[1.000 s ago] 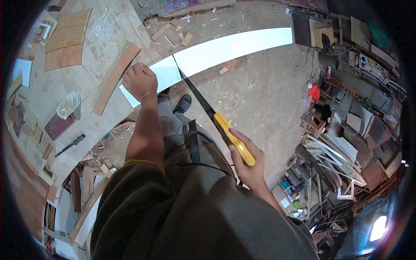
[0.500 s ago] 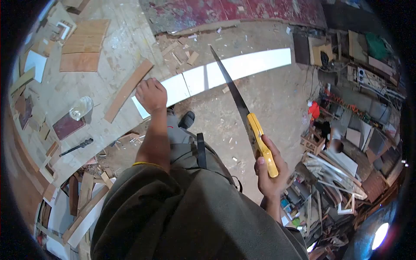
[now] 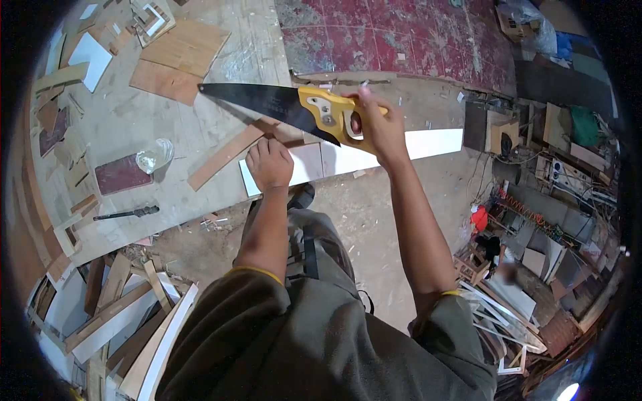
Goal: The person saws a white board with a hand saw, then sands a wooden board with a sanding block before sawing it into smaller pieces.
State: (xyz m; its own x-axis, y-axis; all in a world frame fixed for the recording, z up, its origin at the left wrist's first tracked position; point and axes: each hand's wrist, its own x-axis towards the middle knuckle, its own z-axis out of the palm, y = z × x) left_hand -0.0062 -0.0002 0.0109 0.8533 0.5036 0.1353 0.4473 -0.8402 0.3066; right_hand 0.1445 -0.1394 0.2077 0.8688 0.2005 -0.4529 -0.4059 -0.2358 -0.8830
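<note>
My right hand (image 3: pixel 386 127) is closed around the yellow handle of a handsaw (image 3: pixel 257 101). Its blade points left, above the table and across part of a long white board (image 3: pixel 435 142). Beneath the saw, a thin dark line runs across the board. My left hand (image 3: pixel 269 164) presses on the board's left end, its fingers curled over the surface. The board's right part sticks out past the table over the floor. Just beyond my left fingers lies a narrow brown wood strip (image 3: pixel 224 160), partly hidden near the saw.
On the table (image 3: pixel 200 137) are plywood pieces (image 3: pixel 184 47), a clear plastic cup (image 3: pixel 155 156), a maroon rectangle (image 3: pixel 124 175) and a dark slim tool (image 3: pixel 126 213). Wood offcuts (image 3: pixel 114 294) pile up at lower left. A person (image 3: pixel 506 264) is among clutter on the right.
My right hand has moved forward, swinging the saw from beside the board to above it, blade now pointing left. My left hand stays on the board. The whole view has shifted.
</note>
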